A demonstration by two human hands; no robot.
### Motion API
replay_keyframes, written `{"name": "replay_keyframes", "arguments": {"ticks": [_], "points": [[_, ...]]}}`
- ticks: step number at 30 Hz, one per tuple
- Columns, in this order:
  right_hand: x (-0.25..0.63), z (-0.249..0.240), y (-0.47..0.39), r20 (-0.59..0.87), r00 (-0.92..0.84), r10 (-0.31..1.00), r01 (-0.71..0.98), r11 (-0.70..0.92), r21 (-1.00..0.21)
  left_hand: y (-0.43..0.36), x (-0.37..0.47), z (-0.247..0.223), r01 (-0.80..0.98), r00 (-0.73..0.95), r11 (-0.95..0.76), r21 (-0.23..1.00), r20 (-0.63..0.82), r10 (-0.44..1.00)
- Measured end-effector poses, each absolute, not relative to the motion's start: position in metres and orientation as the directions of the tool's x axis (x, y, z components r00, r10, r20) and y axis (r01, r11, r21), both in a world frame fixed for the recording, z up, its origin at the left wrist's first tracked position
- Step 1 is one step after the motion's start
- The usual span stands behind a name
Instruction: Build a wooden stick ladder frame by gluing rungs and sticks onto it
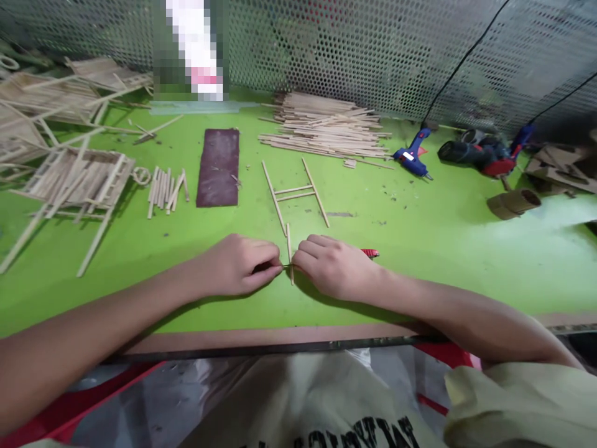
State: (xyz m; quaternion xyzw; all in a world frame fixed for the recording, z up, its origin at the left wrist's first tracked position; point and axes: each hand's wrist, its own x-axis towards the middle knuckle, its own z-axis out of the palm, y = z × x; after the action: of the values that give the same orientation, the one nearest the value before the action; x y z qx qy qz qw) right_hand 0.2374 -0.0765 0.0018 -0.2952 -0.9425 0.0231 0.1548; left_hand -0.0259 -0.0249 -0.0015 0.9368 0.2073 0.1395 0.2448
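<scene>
1. Head view. Bright green desk (433,261); slim pale wooden stick (288,239) lies near the middle of the near edge, between the hands, pointing away from the wearer.
2. Left hand (247,264): thumb and forefinger pinched together on one end of a thin dark strip (287,266), which crosses the stick near its closer end. Right hand (333,267): fingers curled down at the strip's other end; what they close on is hidden, so cannot tell.
3. Just beyond, toward the far edge: pale H-shaped stick frame (295,193), two long rails, two crosspieces. Its left rail ends beside the stick; contact uncertain.
4. Red-handled tool (370,252) lies just beside the right hand, partly covered.
5. Handling, my judgement: keep the stick flat and unable to roll, the strip square across it, pressure even from both sides. Fingertips are best kept off any sharp edge; a skewed strip could slip along the wood.
6. Writing: large dark capitals on the pale shirt (298,398), inverted and cut off, no sure reading. Blue glue gun (413,155), toward the far right corner, has a pale patch; no brand legible.
</scene>
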Motion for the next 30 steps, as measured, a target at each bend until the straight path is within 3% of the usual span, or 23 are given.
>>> {"name": "replay_keyframes", "arguments": {"ticks": [3,10,17,30], "points": [[0.239,-0.001,-0.075,0.278,-0.78,0.56,0.542,0.828,-0.146,-0.03,-0.022,-0.003,0.388,0.849,-0.763,0.517,0.122,0.514],[0.24,-0.003,-0.074,0.283,-0.785,0.551,0.536,0.834,-0.135,-0.041,-0.005,-0.002,0.625,0.739,-0.69,0.365,0.008,0.674],[0.24,-0.002,-0.076,0.336,-0.79,0.513,0.516,0.852,-0.088,-0.039,-0.01,-0.003,0.64,0.723,-0.679,0.36,0.019,0.691],[0.254,0.006,-0.077,0.272,-0.807,0.524,0.541,0.841,-0.013,-0.037,-0.007,0.001,0.619,0.74,-0.682,0.39,-0.001,0.672]]}}
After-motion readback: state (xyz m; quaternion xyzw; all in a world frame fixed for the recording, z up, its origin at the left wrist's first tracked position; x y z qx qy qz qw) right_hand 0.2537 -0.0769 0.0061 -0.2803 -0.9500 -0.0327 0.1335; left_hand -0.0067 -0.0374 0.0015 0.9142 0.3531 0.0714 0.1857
